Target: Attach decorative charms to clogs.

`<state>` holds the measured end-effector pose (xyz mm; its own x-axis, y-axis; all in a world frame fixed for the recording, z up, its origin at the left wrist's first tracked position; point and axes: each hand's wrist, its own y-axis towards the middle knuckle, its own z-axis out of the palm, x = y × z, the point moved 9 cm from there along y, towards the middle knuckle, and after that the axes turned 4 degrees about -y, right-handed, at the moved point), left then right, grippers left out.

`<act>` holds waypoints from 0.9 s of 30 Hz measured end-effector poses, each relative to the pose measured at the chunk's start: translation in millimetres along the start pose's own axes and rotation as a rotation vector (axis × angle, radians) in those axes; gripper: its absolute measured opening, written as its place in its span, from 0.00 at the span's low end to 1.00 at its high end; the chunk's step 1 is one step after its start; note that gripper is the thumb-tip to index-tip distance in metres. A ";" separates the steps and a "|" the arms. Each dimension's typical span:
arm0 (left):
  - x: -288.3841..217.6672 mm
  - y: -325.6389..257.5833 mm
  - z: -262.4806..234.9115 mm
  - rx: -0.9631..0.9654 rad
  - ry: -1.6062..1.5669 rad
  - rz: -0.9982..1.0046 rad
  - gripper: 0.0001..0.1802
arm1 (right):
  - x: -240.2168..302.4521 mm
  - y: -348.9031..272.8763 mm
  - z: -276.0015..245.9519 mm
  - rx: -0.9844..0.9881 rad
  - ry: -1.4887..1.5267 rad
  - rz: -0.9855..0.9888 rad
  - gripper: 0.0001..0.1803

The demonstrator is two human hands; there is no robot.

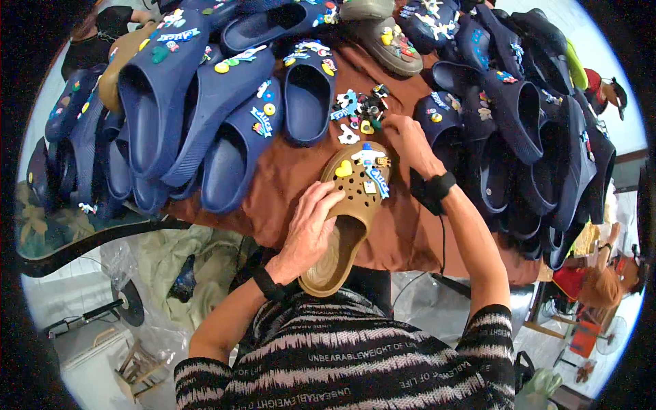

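- Brown clog, one: held in front of the torso, toe pointing away, heel toward the person; holed upper faces up, presumably so that the holes stay in plain view.
- Fitted charms, several: on the clog's upper, among them a yellow heart and a white-and-blue figure; some holes bare.
- Left hand: at the clog's left side, partly closed, fingers laid over the upper's edge; it has hold of the clog, likely to steady it. Thumb hidden.
- Right hand: beyond the clog's toe, to the right; fingers bent, tips drawn together at the loose pieces. Whether a piece is pinched, cannot tell.
- Loose charms, one heap: just beyond the clog's toe, seemingly kept there for short reach.
- Brown cloth: spread over the counter, around and beyond the clog.
- Navy clogs, many: left of the brown clog, charms fitted; crowded together, perhaps to leave the middle free.
- Dark clogs, many: to its right, likewise crowded.
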<state>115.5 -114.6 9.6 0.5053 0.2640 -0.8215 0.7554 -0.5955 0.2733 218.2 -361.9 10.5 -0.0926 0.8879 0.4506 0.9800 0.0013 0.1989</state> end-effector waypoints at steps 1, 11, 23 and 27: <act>0.3 -0.2 0.6 -0.002 -0.001 0.003 0.30 | -6.7 4.1 3.2 -0.031 0.013 0.051 0.10; 0.6 -0.7 0.0 -0.003 -0.016 0.007 0.32 | 7.8 14.4 16.2 0.012 -0.105 -0.014 0.11; 2.2 -1.7 0.7 -0.003 0.010 -0.010 0.32 | 38.4 37.6 42.5 0.238 -0.172 -0.320 0.16; 3.5 -2.4 -0.1 -0.005 0.010 -0.004 0.31 | 41.9 46.1 53.1 0.256 -0.254 -0.358 0.16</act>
<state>115.5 -112.2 6.1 0.5062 0.2737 -0.8178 0.7595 -0.5907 0.2724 268.8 -300.2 -7.6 -0.4157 0.8951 0.1609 0.9095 0.4101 0.0684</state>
